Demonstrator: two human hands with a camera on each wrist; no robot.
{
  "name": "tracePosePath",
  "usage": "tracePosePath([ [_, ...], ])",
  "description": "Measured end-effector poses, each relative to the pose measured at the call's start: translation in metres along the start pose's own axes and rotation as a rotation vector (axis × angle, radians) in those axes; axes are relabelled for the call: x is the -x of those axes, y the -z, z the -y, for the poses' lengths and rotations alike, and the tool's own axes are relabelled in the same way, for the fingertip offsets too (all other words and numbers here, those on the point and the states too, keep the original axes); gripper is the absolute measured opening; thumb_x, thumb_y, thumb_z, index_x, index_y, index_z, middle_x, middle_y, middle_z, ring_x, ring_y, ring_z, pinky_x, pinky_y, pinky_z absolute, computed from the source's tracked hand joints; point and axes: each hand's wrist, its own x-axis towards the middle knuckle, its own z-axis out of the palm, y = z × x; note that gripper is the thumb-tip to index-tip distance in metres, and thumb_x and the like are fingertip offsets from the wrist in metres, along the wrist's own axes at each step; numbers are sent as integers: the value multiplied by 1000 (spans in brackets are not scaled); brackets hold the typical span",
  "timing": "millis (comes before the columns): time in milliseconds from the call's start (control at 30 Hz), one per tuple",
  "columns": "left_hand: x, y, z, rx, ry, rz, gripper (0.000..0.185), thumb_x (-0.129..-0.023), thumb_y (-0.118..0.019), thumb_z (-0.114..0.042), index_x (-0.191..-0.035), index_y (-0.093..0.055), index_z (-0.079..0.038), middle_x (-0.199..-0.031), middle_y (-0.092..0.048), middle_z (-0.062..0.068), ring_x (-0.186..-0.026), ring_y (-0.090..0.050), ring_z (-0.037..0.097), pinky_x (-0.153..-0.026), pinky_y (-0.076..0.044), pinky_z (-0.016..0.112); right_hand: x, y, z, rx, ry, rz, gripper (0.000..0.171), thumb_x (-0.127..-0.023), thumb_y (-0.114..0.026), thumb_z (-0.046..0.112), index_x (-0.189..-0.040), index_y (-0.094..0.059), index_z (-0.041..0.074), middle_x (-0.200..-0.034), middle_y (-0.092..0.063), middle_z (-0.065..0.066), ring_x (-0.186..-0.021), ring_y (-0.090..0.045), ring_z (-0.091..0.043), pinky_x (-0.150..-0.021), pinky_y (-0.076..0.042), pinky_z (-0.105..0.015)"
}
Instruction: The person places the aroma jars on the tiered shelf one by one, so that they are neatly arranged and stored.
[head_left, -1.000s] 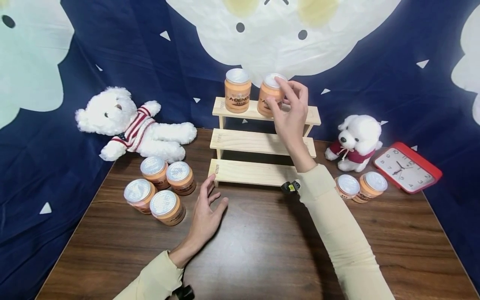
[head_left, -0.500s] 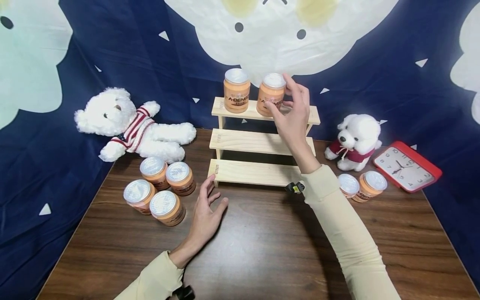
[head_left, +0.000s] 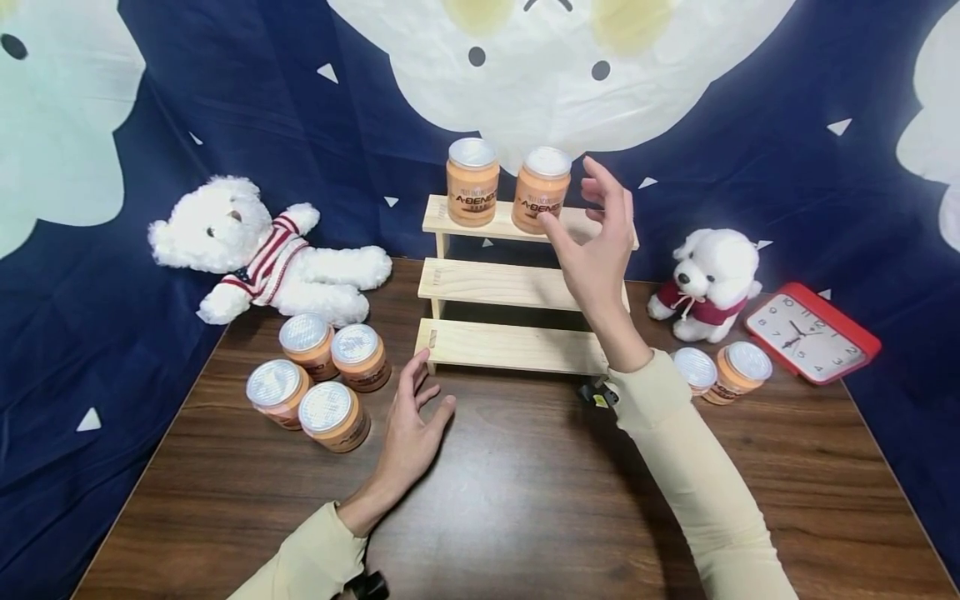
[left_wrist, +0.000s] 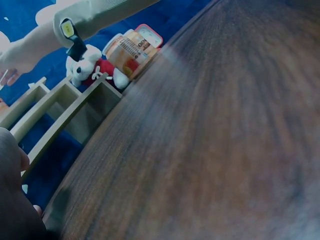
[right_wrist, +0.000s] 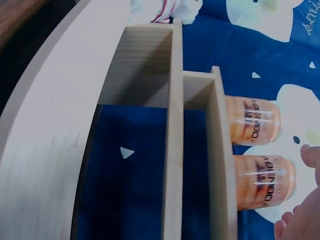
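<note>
the right hand [head_left: 597,242] had its thumb and fingers parted wide, gripping nothing; just left of it an orange jar [head_left: 542,190] stood upright on the top step of the wooden stand [head_left: 495,283]. its thumb tip overlapped the jar in the head view; contact could not be told. a second jar [head_left: 472,187] stood farther left on that step. the left hand [head_left: 411,425], fingers loosely bent and empty, lay by the stand's lower left corner, with four jars [head_left: 326,407] to its left.

the dark wood surface [head_left: 510,483] also bore, right of the right hand, a toy dog [head_left: 701,279], two jars [head_left: 738,375] and a red clock [head_left: 810,333]; a teddy bear [head_left: 285,258] lay beyond the left hand, before blue cloth [head_left: 360,150].

the right arm reached forward, raised; the left hovered low.
</note>
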Motion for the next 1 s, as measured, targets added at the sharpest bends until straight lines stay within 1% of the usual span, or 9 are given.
tracePosePath([
  [167, 0, -1, -1, 0, -4, -2, 77, -99, -71, 11, -167, -39, -4, -175, -40, 15, -158, -44, 37, -121, -54, 47, 8, 10, 7, -10, 18, -20, 69, -91, -93, 15, -153, -64, 11, -136, -65, -15, -128, -61, -21, -104, -52, -34],
  [333, 1, -1, 0, -5, -9, -6, 77, -98, -72, 11, -167, -39, -4, -174, -41, 14, -157, -45, 37, -121, -54, 46, 16, 18, 17, -23, 22, -14, 67, -91, -92, 14, -152, -64, 10, -135, -66, -15, -128, -61, -22, -105, -52, -35],
  [567, 2, -1, 0, -9, 2, -12, 78, -98, -72, 11, -167, -40, -6, -174, -41, 14, -157, -45, 37, -121, -54, 45, 33, 28, 28, -89, 43, -28, 65, -89, -93, 12, -148, -67, 7, -133, -68, -17, -128, -62, -25, -108, -53, -39],
  [667, 2, -1, 0, -6, 3, -8, 78, -98, -72, 11, -167, -39, -5, -174, -40, 14, -157, -45, 37, -121, -54, 45, 43, 34, 27, -128, 58, -46, 61, -89, -91, 8, -144, -67, 2, -130, -69, -16, -126, -63, -26, -107, -53, -38],
  [733, 2, -1, 0, -3, 1, -4, 78, -98, -72, 11, -167, -39, -5, -174, -40, 14, -158, -44, 37, -121, -54, 45, 50, 38, 27, -156, 59, -69, 57, -88, -90, 3, -141, -68, -1, -127, -70, -12, -124, -65, -26, -106, -53, -37],
  [833, 1, -1, -1, -1, -6, -4, 78, -98, -72, 11, -167, -39, -5, -174, -40, 14, -158, -44, 37, -121, -54, 45, 59, 44, 27, -197, 53, -99, 52, -87, -87, -5, -136, -68, -6, -124, -71, -6, -120, -67, -25, -109, -55, -37],
  [900, 1, -1, -1, -3, -7, -8, 78, -98, -72, 11, -167, -39, -5, -174, -40, 14, -157, -44, 37, -121, -54, 45, 64, 48, 28, -229, 46, -112, 50, -86, -84, -11, -134, -68, -8, -124, -70, -7, -119, -68, -26, -112, -56, -39],
  [1000, 1, -1, -1, -4, -4, -13, 78, -98, -72, 11, -167, -39, -5, -174, -40, 13, -157, -45, 36, -121, -54, 45, 70, 54, 29, -262, 38, -126, 48, -86, -82, -14, -131, -69, -10, -124, -70, -10, -118, -68, -27, -117, -56, -42],
])
